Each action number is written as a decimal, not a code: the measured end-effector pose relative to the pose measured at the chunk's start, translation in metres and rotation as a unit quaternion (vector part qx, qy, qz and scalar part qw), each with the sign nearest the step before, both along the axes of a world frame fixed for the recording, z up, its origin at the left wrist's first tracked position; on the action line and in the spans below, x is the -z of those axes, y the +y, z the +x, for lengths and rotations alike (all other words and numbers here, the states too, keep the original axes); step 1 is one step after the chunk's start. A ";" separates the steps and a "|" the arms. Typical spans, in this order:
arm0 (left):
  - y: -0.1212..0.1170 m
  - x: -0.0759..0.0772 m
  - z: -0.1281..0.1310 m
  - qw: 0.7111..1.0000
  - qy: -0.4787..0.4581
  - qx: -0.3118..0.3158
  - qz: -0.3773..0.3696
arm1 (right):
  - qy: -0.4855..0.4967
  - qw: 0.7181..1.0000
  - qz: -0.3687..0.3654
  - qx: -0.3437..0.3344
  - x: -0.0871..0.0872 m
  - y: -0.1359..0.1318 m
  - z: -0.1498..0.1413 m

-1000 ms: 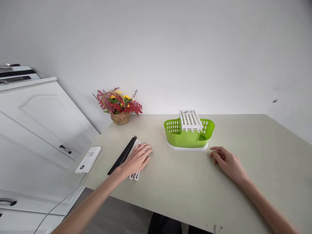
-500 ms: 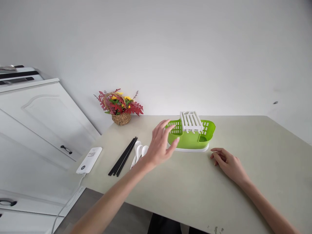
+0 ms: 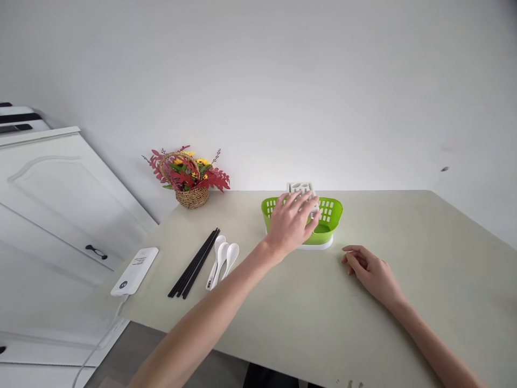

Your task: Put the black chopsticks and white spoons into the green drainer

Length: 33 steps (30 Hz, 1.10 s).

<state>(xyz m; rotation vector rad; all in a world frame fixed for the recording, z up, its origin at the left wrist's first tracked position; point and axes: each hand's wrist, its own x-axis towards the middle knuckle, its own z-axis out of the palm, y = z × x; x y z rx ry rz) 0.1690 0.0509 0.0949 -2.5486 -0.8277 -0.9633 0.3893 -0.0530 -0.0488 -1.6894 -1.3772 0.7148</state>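
Note:
My left hand [image 3: 291, 222] reaches out over the green slotted cutlery basket [image 3: 332, 212] at the back of the table. Its fingers are spread and lie on the white divider insert [image 3: 299, 188] on top of the basket. The hand hides most of the insert and the basket's middle. My right hand [image 3: 369, 271] rests on the beige table [image 3: 424, 269] just right of the basket, fingers loosely bent, holding nothing. Black chopsticks [image 3: 194, 263] and three white spoons [image 3: 222, 256] lie side by side on the left part of the table.
A wicker basket of red and yellow flowers [image 3: 189, 179] stands at the back left by the wall. A white power bank [image 3: 134, 271] with a cable lies near the table's left edge. White cabinet doors [image 3: 60, 205] stand to the left.
My left hand has left the spoons, risen and moved right onto the green basket's white insert. The spoons now lie uncovered. My right hand has stayed put.

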 end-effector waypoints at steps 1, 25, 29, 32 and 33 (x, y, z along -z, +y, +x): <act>0.005 -0.002 -0.006 1.000 -0.003 -0.002 0.000 | 0.002 1.000 -0.001 0.002 0.000 0.000 0.000; 0.085 -0.020 -0.207 0.985 -0.045 -0.159 -0.047 | -0.011 1.000 -0.021 0.012 -0.006 -0.005 -0.001; 0.059 -0.024 -0.188 0.980 -0.070 -0.183 -0.023 | -0.020 1.000 -0.013 0.005 -0.006 -0.005 -0.001; 0.011 -0.019 -0.158 0.974 -0.159 -0.161 -0.031 | -0.025 1.000 -0.006 0.005 -0.004 -0.004 -0.001; -0.008 -0.014 -0.146 0.971 -0.187 -0.140 -0.059 | -0.027 1.000 -0.006 0.007 -0.004 -0.004 -0.001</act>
